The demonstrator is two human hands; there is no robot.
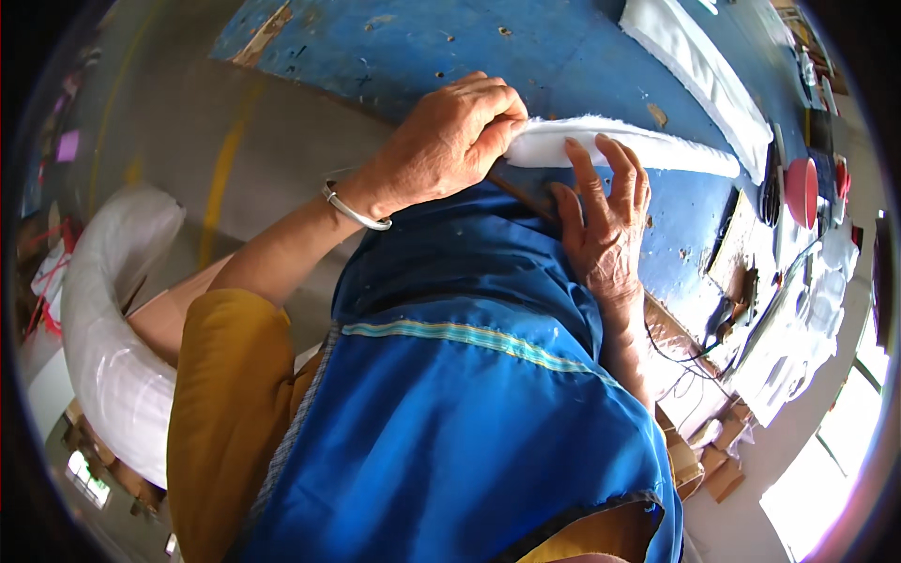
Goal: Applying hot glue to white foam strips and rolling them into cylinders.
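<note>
- Nearest the camera is the person's own blue apron [469, 422] with a pale striped band, over a mustard-yellow sleeve [225, 413].
- The left hand [446, 141], a silver bangle [352, 208] at its wrist, is curled with its fingers pressed together, pinching the near end of a long white padding strip [624, 145].
- The right hand [605, 220] lies flat just beside it, fingers spread and resting on the strip's lower edge, pressing it to the tabletop.
- The strip lies along the near edge of the blue tabletop [441, 47], running off to the right from the left hand.
- The step in hand looks like folding or smoothing the strip's end; as a judgement, the next move calls for a firm hold at the end while the flat hand slides along the strip, keeping the soft edge even.
- The tabletop is worn blue paint, chipped and scuffed. A second white strip [704, 70] lies further back, a red round object [802, 188] and white cut pieces [807, 310] to the right, with cables near them.
- Left of the person is a concrete floor [178, 122] with a yellow line and a large white plastic-wrapped roll [108, 347]; bright windows show at lower right.
</note>
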